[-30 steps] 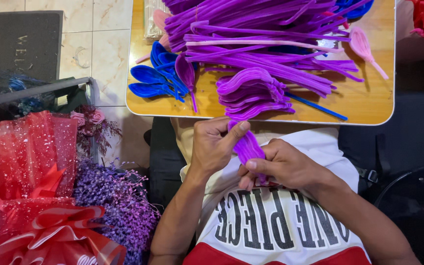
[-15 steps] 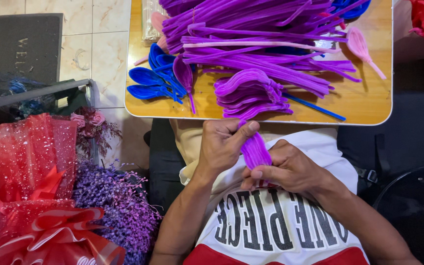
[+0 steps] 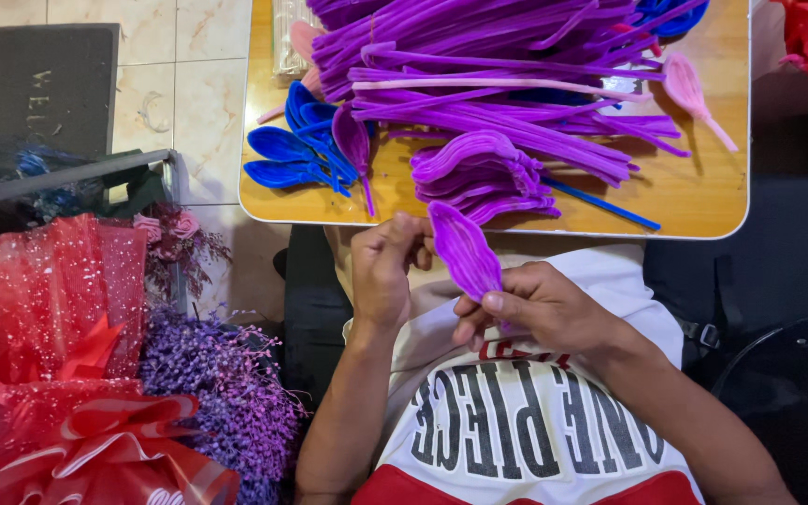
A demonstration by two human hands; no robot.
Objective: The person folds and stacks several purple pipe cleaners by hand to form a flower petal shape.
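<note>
**Purple fuzzy petal, pinched at its stem end**

Purple chenille wire, bent into a long leaf-shaped loop, is the thing in hand. The right hand (image 3: 540,309) holds this purple petal loop (image 3: 465,251) by its lower end, thumb pressed over the twisted tail against the curled fingers: a narrow, closed grip on the stem. The left hand (image 3: 383,265) is curled into a loose fist just beside the loop's upper left edge; whether its fingertips pinch the rim or only touch it cannot be told from this view. The loop stands tilted up and leftward between the two hands, above the person's white printed shirt (image 3: 516,421) and just short of the near edge of the wooden bench (image 3: 694,196).

By its look the piece is very light, soft in the pile but with a thin wire core, so it should bend easily and keep whatever shape it is given. The fuzz gives plenty of friction, so slipping seems unlikely; crushing the outline is the greater risk. The twisted base, where the right hand already has it, looks the safest place to take hold, with only light pressure along the rim.

Further out on the bench lies a stack of finished purple loops (image 3: 483,173), a heap of straight purple stems (image 3: 479,65), blue loops (image 3: 292,154) and a pink loop (image 3: 689,89). On the floor to the left sit red netting with ribbon (image 3: 49,318) and purple dried sprigs (image 3: 217,383).
</note>
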